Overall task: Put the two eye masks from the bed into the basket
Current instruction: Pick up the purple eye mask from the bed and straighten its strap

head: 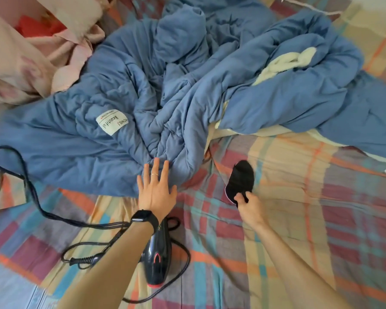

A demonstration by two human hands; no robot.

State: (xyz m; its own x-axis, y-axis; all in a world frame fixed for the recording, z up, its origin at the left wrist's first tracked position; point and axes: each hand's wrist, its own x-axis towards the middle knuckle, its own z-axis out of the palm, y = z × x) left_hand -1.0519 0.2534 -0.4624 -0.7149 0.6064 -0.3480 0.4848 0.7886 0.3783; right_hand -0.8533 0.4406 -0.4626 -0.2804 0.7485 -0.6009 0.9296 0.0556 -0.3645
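A black eye mask [241, 179] lies on the plaid bed sheet [310, 197], right of centre. My right hand [249, 205] pinches its near edge between thumb and fingers. My left hand [157, 190] is spread flat, fingers apart, resting on the near edge of the crumpled blue duvet [143, 97]. A black watch sits on that wrist. Only one eye mask shows; no second mask and no basket are in view.
A black hair dryer [157, 257] lies under my left forearm, its black cord [31, 192] looping left across the sheet to a plug [83, 260]. Pink bedding [31, 63] is heaped at the top left. A cream lining [285, 61] peeks from the duvet.
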